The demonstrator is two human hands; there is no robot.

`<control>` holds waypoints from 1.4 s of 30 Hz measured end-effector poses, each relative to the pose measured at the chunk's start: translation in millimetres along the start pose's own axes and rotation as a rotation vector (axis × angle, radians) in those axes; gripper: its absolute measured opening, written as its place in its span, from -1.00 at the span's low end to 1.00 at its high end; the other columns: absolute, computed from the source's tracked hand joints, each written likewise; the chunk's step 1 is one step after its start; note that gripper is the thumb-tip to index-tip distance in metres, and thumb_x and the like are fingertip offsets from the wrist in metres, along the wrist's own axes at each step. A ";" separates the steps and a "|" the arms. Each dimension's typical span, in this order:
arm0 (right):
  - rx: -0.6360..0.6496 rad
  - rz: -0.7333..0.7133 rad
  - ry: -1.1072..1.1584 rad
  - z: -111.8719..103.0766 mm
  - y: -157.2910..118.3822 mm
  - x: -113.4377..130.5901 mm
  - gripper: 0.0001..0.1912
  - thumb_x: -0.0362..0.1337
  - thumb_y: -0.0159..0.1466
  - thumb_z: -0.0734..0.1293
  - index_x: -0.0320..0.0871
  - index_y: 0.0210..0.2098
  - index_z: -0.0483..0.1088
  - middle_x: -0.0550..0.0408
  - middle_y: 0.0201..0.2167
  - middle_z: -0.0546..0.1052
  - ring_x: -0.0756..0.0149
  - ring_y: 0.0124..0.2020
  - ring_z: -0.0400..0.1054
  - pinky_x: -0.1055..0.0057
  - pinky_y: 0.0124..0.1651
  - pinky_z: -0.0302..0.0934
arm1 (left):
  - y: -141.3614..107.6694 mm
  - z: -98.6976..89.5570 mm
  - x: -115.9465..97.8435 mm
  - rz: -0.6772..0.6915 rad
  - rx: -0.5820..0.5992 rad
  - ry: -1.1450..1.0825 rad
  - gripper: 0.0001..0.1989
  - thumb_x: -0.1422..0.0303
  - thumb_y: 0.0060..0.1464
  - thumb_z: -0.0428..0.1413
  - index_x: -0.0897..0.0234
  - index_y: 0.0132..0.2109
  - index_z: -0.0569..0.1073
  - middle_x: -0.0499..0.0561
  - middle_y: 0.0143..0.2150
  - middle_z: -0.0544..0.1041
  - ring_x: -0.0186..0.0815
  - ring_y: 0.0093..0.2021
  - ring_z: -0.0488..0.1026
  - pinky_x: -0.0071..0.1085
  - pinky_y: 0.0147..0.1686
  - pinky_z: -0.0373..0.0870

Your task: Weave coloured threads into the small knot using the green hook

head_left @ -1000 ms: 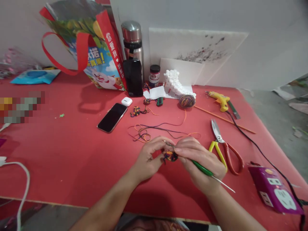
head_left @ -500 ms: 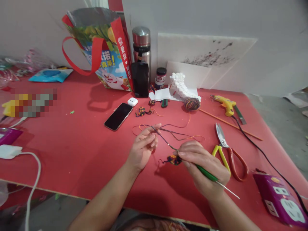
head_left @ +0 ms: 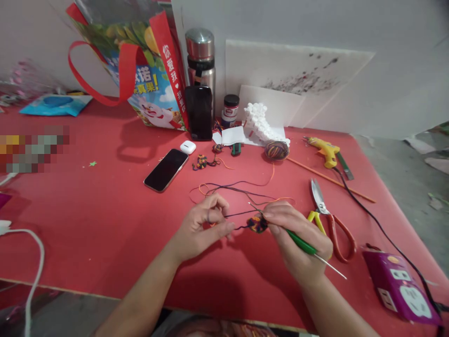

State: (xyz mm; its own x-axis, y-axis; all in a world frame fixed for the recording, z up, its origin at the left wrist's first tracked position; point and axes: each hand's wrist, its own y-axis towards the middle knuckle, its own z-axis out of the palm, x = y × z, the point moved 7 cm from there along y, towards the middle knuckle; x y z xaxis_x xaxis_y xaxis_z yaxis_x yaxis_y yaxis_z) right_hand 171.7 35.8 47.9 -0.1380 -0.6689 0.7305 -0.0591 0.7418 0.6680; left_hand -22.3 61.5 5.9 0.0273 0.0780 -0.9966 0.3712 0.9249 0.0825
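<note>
My right hand (head_left: 298,236) is closed round the green handle of a crochet hook (head_left: 300,241), its thin metal tip pointing up and left. At those fingertips hangs a small multicolored crocheted piece (head_left: 257,224). Dark yarn (head_left: 242,214) runs from there to my left hand (head_left: 206,223), whose fingers are curled, with the yarn round them and a short yarn tail by the thumb. Loose strands of yarn (head_left: 238,188) lie on the table beyond, leading to a yarn ball (head_left: 276,150). Another small crocheted piece (head_left: 201,162) lies further back.
Scissors (head_left: 320,199), a glue gun (head_left: 326,152) and a purple power strip (head_left: 401,285) lie on the right. A phone (head_left: 166,170), a white earphone case (head_left: 188,147), a bag (head_left: 154,84), a steel flask (head_left: 200,56) and a jar (head_left: 230,111) stand or lie behind.
My left hand has moved down and its fingers have curled in around the yarn. The hook tip has come free of the strand, and the crocheted piece has shifted slightly up. The view has shifted.
</note>
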 end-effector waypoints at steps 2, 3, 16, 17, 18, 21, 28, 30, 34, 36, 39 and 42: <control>0.012 -0.011 -0.002 0.1 0.9 1.9 -0.54 -0.58 0.32 0.40 0.00 0.07 0.66 0.01 -0.24 0.74 0.13 -0.25 0.65 0.12 -0.18 0.56 | -1.9 1.2 -5.5 0.062 -0.030 0.247 -0.71 0.25 0.34 0.23 0.20 -0.36 0.68 0.06 -0.20 0.41 -0.24 -0.17 0.41 -0.27 -0.11 0.35; 0.029 -0.022 0.000 1.4 1.4 3.5 -0.54 -0.58 0.32 0.40 0.00 0.08 0.65 0.01 -0.25 0.74 0.12 -0.26 0.65 0.11 -0.19 0.56 | -2.5 1.1 -7.3 0.080 -0.065 0.283 -0.72 0.25 0.37 0.20 0.20 -0.30 0.69 0.06 -0.19 0.43 -0.25 -0.18 0.42 -0.28 -0.11 0.35; 0.107 -0.047 0.006 12.1 -1.5 4.6 -0.51 -0.62 0.30 0.40 -0.06 0.11 0.64 -0.03 -0.20 0.74 0.16 -0.21 0.63 0.17 -0.17 0.56 | -12.2 13.5 11.2 -0.125 -0.078 -0.006 -0.62 -0.01 0.35 0.18 0.05 0.08 0.73 0.12 -0.04 0.58 -0.16 -0.05 0.49 -0.21 0.04 0.46; 0.083 -0.031 0.001 9.6 -1.0 3.5 -0.52 -0.62 0.30 0.40 -0.06 0.09 0.65 -0.02 -0.20 0.74 0.16 -0.20 0.63 0.18 -0.17 0.56 | -12.9 13.2 4.4 -0.062 -0.012 0.098 -0.68 0.07 0.27 0.29 0.03 0.07 0.73 0.13 0.00 0.60 -0.11 0.03 0.52 -0.15 0.14 0.44; 0.056 -0.021 -0.003 6.8 -0.5 2.9 -0.52 -0.62 0.30 0.40 -0.05 0.07 0.65 -0.01 -0.21 0.74 0.16 -0.21 0.64 0.18 -0.17 0.56 | -14.2 9.7 -0.2 -0.024 0.014 0.178 -0.72 0.13 0.24 0.33 0.01 0.05 0.74 0.13 0.03 0.61 -0.09 0.07 0.53 -0.11 0.20 0.42; -0.011 0.003 -0.012 -0.3 0.5 1.4 -0.55 -0.59 0.31 0.41 0.00 0.04 0.67 0.03 -0.26 0.74 0.14 -0.24 0.65 0.15 -0.18 0.56 | -18.1 -6.3 -0.2 -0.038 0.008 0.129 -0.78 0.15 0.28 0.29 0.05 -0.03 0.78 0.19 0.12 0.61 -0.03 0.16 0.54 -0.06 0.24 0.43; 0.073 -0.029 0.120 5.6 -0.1 2.8 -0.56 -0.60 0.32 0.40 -0.07 0.07 0.66 0.01 -0.25 0.72 0.18 -0.23 0.63 0.16 -0.15 0.54 | -37.7 -61.5 25.1 -0.080 -0.731 -0.167 -0.77 0.21 0.23 0.30 0.22 -0.36 0.66 0.11 -0.11 0.64 -0.16 -0.04 0.55 -0.25 0.01 0.48; 0.095 -0.024 0.138 8.8 -1.0 2.3 -0.55 -0.60 0.33 0.40 -0.07 0.09 0.65 0.00 -0.25 0.72 0.18 -0.23 0.62 0.16 -0.14 0.53 | -41.7 -59.7 9.0 0.079 -0.796 -0.007 -0.94 0.31 0.21 0.34 0.17 -0.19 0.66 0.06 0.01 0.61 -0.18 0.13 0.52 -0.29 0.15 0.43; 0.111 -0.006 0.137 11.5 -2.4 0.6 -0.57 -0.59 0.34 0.40 -0.06 0.09 0.65 0.00 -0.25 0.73 0.17 -0.23 0.62 0.16 -0.14 0.52 | -28.1 -24.5 -4.4 0.129 -0.467 -0.003 -0.84 0.39 0.29 0.30 0.14 -0.02 0.53 0.08 0.18 0.62 -0.21 0.21 0.54 -0.26 0.21 0.44; 0.113 -0.005 0.127 11.1 -2.2 0.3 -0.58 -0.58 0.34 0.40 -0.06 0.08 0.65 0.00 -0.24 0.73 0.16 -0.23 0.63 0.15 -0.14 0.53 | -20.8 -3.1 -0.9 0.075 -0.236 -0.098 -0.79 0.41 0.28 0.31 0.13 -0.01 0.48 0.10 0.18 0.65 -0.21 0.19 0.58 -0.26 0.17 0.47; 0.100 0.004 0.122 8.7 -0.9 -0.5 -0.58 -0.56 0.35 0.40 -0.04 0.07 0.66 -0.01 -0.21 0.74 0.15 -0.22 0.63 0.15 -0.14 0.53 | -17.7 12.3 0.4 0.099 -0.059 -0.073 -0.93 0.45 0.35 0.21 0.19 -0.16 0.52 0.14 0.18 0.65 -0.17 0.21 0.58 -0.24 0.17 0.47; 0.073 0.017 0.131 5.9 0.5 -1.2 -0.62 -0.53 0.36 0.41 -0.04 0.05 0.67 0.00 -0.23 0.74 0.15 -0.24 0.64 0.16 -0.16 0.53 | -17.9 15.7 -1.3 0.157 -0.009 0.102 -0.73 0.52 0.40 0.07 0.23 -0.26 0.59 0.12 -0.06 0.66 -0.22 0.05 0.60 -0.30 0.08 0.47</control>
State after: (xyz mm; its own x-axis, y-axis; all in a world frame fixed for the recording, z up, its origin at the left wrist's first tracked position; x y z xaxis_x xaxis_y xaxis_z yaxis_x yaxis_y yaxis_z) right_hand 166.0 37.3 46.5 -0.0097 -0.6533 0.7570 -0.1305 0.7514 0.6468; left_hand -14.4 39.0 5.7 -0.0105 0.2591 -0.9658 0.3616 0.9015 0.2379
